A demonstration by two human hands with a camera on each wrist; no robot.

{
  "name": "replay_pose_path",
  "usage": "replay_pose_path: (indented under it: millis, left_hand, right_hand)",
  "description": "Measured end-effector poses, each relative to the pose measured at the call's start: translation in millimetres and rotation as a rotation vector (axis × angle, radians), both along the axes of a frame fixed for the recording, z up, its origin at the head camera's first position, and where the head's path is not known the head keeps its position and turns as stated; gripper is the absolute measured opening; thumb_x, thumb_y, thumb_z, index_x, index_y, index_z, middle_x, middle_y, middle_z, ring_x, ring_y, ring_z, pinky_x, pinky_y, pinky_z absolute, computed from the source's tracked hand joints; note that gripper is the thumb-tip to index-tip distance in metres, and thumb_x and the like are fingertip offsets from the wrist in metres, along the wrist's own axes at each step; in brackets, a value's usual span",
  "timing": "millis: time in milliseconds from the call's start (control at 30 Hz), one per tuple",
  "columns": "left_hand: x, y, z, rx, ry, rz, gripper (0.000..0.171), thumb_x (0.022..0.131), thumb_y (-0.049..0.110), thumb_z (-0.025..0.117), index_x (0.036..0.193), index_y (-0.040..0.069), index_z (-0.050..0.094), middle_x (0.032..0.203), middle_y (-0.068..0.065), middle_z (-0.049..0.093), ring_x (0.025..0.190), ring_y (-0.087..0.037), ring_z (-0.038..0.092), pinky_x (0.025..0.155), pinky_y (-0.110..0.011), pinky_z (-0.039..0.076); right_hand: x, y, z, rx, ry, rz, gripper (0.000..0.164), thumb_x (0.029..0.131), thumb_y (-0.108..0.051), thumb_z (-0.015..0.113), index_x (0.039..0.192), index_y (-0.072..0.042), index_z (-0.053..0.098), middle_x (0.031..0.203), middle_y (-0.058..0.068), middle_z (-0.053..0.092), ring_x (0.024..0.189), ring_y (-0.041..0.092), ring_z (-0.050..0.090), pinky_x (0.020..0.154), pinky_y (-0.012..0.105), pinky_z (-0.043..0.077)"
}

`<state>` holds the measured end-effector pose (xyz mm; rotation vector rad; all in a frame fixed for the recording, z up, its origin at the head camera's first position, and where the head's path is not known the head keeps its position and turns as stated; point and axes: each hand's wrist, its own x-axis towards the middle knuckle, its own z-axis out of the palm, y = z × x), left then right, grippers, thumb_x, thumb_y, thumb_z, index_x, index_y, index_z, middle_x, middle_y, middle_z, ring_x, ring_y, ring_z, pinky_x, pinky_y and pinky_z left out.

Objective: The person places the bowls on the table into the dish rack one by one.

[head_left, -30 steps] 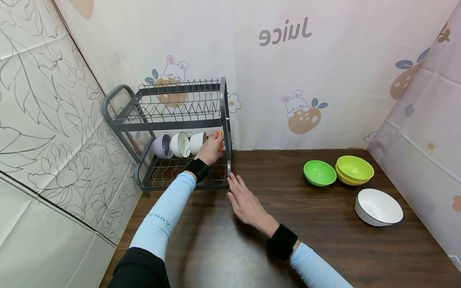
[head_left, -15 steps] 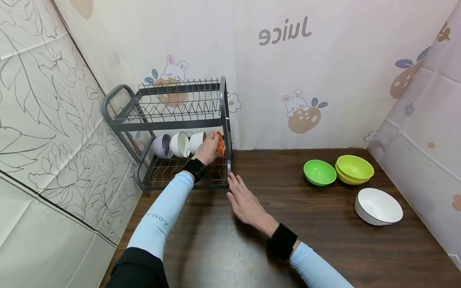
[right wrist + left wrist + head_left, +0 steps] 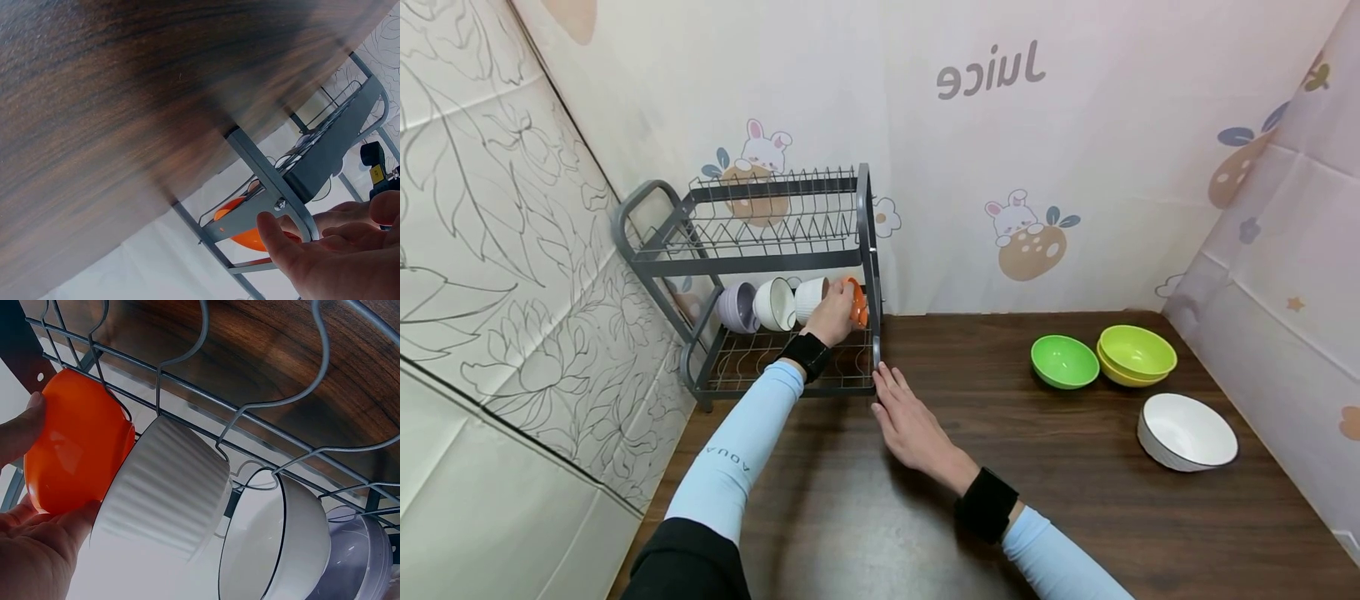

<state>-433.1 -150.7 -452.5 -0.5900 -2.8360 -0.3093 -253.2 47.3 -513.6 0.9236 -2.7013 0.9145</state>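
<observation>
In the head view my left hand [image 3: 832, 317] reaches into the lower tier of the grey dish rack [image 3: 745, 265]. It holds an orange bowl [image 3: 859, 304] at the tier's right end. The left wrist view shows thumb and fingers on either side of that orange bowl [image 3: 81, 440], which stands on its side against the wires. Right beside it is a white ribbed bowl [image 3: 169, 487], then a white bowl with a dark rim [image 3: 269, 540], then purple bowls [image 3: 353, 556]. My right hand [image 3: 913, 425], fingers straight, rests its fingertips against the rack's front right post.
On the right of the dark wooden table [image 3: 985, 375] stand a green bowl [image 3: 1065, 362], a lime bowl [image 3: 1138, 350] stacked in a yellow bowl [image 3: 1123, 375], and a white bowl [image 3: 1187, 433]. The rack's upper wire tier [image 3: 767, 217] hangs over my left hand.
The orange bowl has turned, so more of it shows beside my left hand, which has shifted slightly left. My right hand stays at the post.
</observation>
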Motion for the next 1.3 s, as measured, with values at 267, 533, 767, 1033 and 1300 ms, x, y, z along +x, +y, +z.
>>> replay_pose_path:
  millis: [267,533,767,1033,1300]
  left_hand:
    - [1.9,0.3,-1.9,0.020,0.000,-0.002,0.072,0.085,-0.007,0.081,0.148,-0.009,0.045,0.140,-0.033,0.045,0.125,-0.040,0.053,0.099,-0.042,0.054]
    - [24.6,-3.4,18.6,0.037,0.086,-0.041,0.054,0.096,0.000,0.073,0.147,-0.003,0.054,0.154,-0.031,0.043,0.140,-0.045,0.046,0.109,-0.051,0.048]
    - [88.5,-19.2,36.9,0.212,0.051,0.131,0.011,0.104,0.017,0.068,0.101,0.006,0.070,0.089,-0.009,0.067,0.074,-0.025,0.064,0.064,-0.042,0.054]
    - [129.5,0.3,15.7,0.246,0.129,0.101,0.013,0.103,0.016,0.069,0.091,0.011,0.071,0.084,-0.002,0.065,0.072,-0.020,0.064,0.059,-0.039,0.054]
    - [159.6,21.3,-4.5,0.277,0.177,0.065,0.011,0.101,0.015,0.070,0.091,0.011,0.072,0.087,-0.002,0.063,0.073,-0.020,0.063,0.063,-0.038,0.054]
  right_hand:
    - [1.8,-0.4,-1.0,0.002,-0.001,0.003,0.055,0.116,-0.024,0.039,0.162,0.004,0.030,0.171,0.021,0.020,0.158,0.035,0.016,0.125,0.048,0.026]
    - [3.8,-4.0,-0.3,-0.014,-0.024,0.006,0.054,0.116,-0.023,0.042,0.162,0.003,0.032,0.172,0.017,0.020,0.158,0.034,0.018,0.124,0.048,0.027]
    - [3.0,-1.4,0.8,-0.008,-0.009,0.008,0.057,0.107,-0.005,0.056,0.160,0.003,0.037,0.170,0.018,0.024,0.156,0.036,0.024,0.122,0.048,0.031]
    - [-7.8,14.0,10.6,0.022,0.033,-0.008,0.036,0.100,0.002,0.066,0.136,0.007,0.066,0.170,0.016,0.028,0.152,0.040,0.033,0.113,0.051,0.045]
    - [-7.0,34.9,10.6,0.031,-0.023,-0.036,0.006,0.094,-0.003,0.077,0.093,-0.009,0.080,0.131,0.014,0.069,0.123,0.034,0.063,0.094,0.050,0.057]
